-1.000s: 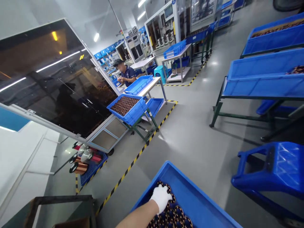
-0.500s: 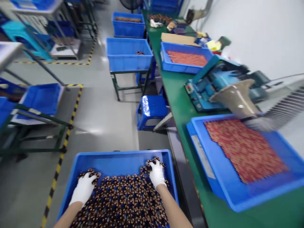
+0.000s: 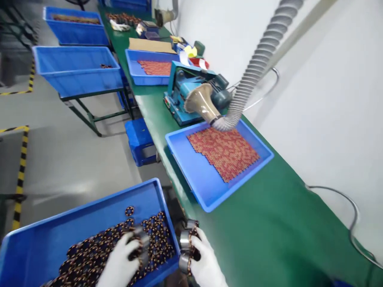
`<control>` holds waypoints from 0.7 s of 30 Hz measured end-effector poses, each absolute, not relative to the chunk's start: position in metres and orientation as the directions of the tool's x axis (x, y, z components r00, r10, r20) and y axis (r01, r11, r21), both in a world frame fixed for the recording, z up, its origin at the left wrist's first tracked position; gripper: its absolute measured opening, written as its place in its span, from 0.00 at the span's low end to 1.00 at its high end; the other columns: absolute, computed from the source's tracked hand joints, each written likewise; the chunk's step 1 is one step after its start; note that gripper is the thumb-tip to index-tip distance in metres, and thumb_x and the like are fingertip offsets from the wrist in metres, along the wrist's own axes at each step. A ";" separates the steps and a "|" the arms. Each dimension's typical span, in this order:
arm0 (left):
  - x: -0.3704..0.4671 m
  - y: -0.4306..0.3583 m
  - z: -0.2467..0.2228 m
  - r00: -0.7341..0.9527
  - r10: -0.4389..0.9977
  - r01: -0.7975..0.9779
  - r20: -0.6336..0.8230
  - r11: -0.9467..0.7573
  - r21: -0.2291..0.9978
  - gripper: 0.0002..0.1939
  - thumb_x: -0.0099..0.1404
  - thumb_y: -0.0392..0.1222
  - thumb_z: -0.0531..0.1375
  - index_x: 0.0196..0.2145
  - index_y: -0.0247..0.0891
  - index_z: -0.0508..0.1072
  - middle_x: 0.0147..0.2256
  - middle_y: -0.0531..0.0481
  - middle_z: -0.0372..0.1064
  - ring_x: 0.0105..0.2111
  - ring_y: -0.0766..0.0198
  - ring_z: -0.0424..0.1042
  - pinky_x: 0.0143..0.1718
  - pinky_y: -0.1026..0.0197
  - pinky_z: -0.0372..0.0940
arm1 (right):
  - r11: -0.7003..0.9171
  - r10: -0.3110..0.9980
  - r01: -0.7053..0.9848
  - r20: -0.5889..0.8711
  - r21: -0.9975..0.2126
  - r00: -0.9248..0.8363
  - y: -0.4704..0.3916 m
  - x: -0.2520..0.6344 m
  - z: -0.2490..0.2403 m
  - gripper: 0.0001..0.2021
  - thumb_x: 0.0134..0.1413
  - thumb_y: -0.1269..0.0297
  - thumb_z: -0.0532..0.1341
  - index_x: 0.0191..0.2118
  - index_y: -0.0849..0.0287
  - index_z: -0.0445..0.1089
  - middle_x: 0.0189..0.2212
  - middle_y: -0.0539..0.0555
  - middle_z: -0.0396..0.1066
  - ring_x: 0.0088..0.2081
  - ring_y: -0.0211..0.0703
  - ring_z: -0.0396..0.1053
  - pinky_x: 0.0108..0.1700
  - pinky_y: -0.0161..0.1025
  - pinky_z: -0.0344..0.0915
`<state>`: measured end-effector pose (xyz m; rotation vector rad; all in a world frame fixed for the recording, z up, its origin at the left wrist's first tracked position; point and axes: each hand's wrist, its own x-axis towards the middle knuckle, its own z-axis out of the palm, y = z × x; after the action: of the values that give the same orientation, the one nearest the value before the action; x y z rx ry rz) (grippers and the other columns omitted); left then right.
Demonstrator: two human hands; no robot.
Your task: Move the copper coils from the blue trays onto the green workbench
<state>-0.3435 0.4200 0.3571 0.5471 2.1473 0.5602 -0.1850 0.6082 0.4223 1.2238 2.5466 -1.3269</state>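
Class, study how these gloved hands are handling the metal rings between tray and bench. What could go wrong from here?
The right hand grips several metal rings in a row near the bench's edge; an end one might slip and drop.
The left hand holds more rings over the crowded lower tray, so they could knock the pile.
The red parts' tray sits close to the bench edge and might get bumped.

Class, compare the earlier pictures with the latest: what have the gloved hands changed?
The right hand has moved from inside the blue bin past its right rim, gripping several copper-wound cores. The left hand has shifted rightward across the bin, also holding cores. The tray of reddish parts stays on the green bench.
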 end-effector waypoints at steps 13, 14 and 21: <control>-0.155 0.692 0.433 0.135 0.821 0.908 -0.555 0.122 0.402 0.27 0.57 0.21 0.38 0.43 0.27 0.72 0.53 0.31 0.58 0.51 0.44 0.63 0.33 0.52 0.71 | 0.151 0.931 0.981 -0.316 -0.119 -0.181 0.725 0.001 0.409 0.19 0.47 0.74 0.53 0.45 0.61 0.74 0.54 0.60 0.61 0.55 0.54 0.59 0.60 0.46 0.52; -0.145 0.701 0.432 0.151 0.830 0.913 -0.536 0.091 0.398 0.28 0.57 0.21 0.37 0.44 0.25 0.71 0.55 0.29 0.56 0.49 0.46 0.66 0.32 0.53 0.70 | 0.125 0.940 0.983 -0.300 -0.137 -0.162 0.732 0.009 0.410 0.19 0.47 0.73 0.53 0.44 0.62 0.74 0.54 0.60 0.62 0.55 0.53 0.60 0.60 0.46 0.53; -0.127 0.706 0.452 0.275 0.960 0.755 -0.052 -0.183 0.630 0.14 0.65 0.39 0.45 0.43 0.39 0.68 0.47 0.45 0.65 0.50 0.56 0.62 0.40 0.53 0.67 | 0.103 0.995 0.950 0.042 -0.296 -0.094 0.744 0.011 0.457 0.20 0.54 0.56 0.48 0.39 0.63 0.72 0.43 0.61 0.70 0.45 0.51 0.68 0.49 0.46 0.65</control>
<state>-0.1265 0.7065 0.4517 2.0016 1.5372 0.4870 0.0106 0.7442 0.4574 2.2522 2.4916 -0.3283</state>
